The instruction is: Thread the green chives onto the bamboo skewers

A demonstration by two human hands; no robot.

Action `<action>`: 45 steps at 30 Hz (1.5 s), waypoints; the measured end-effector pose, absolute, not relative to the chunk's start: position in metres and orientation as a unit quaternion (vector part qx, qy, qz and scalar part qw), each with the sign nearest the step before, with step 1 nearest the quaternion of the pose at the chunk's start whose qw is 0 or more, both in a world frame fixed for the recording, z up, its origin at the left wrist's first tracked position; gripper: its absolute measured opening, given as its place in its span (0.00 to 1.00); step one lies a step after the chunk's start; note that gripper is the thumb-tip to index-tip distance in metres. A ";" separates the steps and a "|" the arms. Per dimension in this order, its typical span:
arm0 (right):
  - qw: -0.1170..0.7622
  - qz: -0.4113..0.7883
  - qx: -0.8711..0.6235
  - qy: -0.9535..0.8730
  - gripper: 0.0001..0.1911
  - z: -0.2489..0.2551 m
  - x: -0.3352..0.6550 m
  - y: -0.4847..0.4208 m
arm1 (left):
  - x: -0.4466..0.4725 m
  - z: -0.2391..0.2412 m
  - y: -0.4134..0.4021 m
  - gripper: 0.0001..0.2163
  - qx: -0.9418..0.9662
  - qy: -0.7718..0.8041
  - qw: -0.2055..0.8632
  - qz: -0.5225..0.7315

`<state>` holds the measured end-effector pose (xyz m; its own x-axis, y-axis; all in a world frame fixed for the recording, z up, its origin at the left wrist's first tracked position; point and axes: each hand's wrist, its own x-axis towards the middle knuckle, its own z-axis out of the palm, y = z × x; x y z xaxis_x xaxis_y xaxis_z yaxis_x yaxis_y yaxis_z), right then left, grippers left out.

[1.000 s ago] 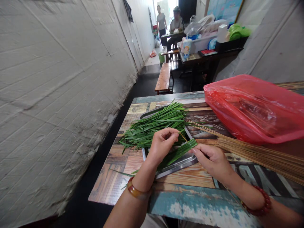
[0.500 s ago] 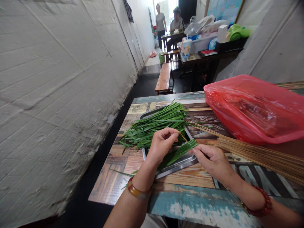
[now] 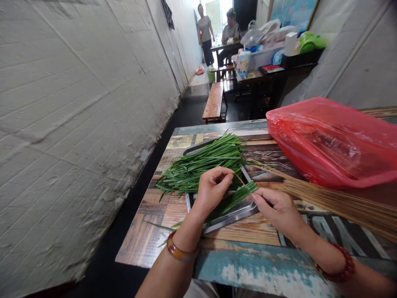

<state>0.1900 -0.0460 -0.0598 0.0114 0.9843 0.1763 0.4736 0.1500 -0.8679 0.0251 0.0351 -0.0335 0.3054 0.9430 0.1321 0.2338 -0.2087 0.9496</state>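
A: State of the hands?

B: The left hand (image 3: 214,188) is closed in a pinch, thumb to forefinger, on a thin brown stick (image 3: 239,179). The right hand (image 3: 276,209) is nearly closed, thumb and fingertips gripping one end of a flat bunch of long green leaves (image 3: 237,198).

A: Where is that bunch?

B: Above the near part of a shallow silver metal tray (image 3: 231,221). A loose heap of green leaves (image 3: 204,163) covers the far part and overhangs the left edge.

A: Step in hand?

B: In my judgement, fitting the stick to the bunch close to its end. The next move seems to call for leaves held flat and a straight, gentle push; a skewed one could split them.

A: What is unverified?

B: Whether the stick pierces the leaves. The bunch's other end is hidden by the left forearm, as is part of the tray. A bundle of thin brown sticks (image 3: 335,205) and a translucent red plastic bag (image 3: 335,140) are cut off at the right; the bag's contents are unclear.
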 end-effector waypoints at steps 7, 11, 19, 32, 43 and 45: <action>0.416 0.303 -0.575 -0.636 0.15 -0.059 0.190 -0.046 | 0.025 -0.037 0.034 0.06 0.696 0.431 0.426 0.386; 0.418 0.298 -0.578 -0.635 0.15 -0.058 0.190 -0.046 | 0.025 -0.038 0.033 0.06 0.710 0.429 0.401 0.389; 0.416 0.303 -0.577 -0.634 0.15 -0.060 0.190 -0.046 | 0.026 -0.037 0.034 0.06 0.696 0.438 0.409 0.396; 0.416 0.311 -0.579 -0.629 0.15 -0.059 0.189 -0.046 | 0.025 -0.039 0.035 0.05 0.697 0.441 0.402 0.397; 0.412 0.306 -0.584 -0.629 0.15 -0.060 0.189 -0.046 | 0.024 -0.037 0.033 0.06 0.782 0.400 0.253 0.406; 0.412 0.308 -0.584 -0.628 0.15 -0.060 0.189 -0.046 | 0.024 -0.035 0.032 0.06 0.796 0.389 0.230 0.402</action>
<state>0.1887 -0.0461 -0.0602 0.0223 0.9874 0.1567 0.4797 0.1270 -0.8682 0.0243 0.0324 -0.0354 0.3738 0.8050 0.4607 0.4355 -0.5909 0.6792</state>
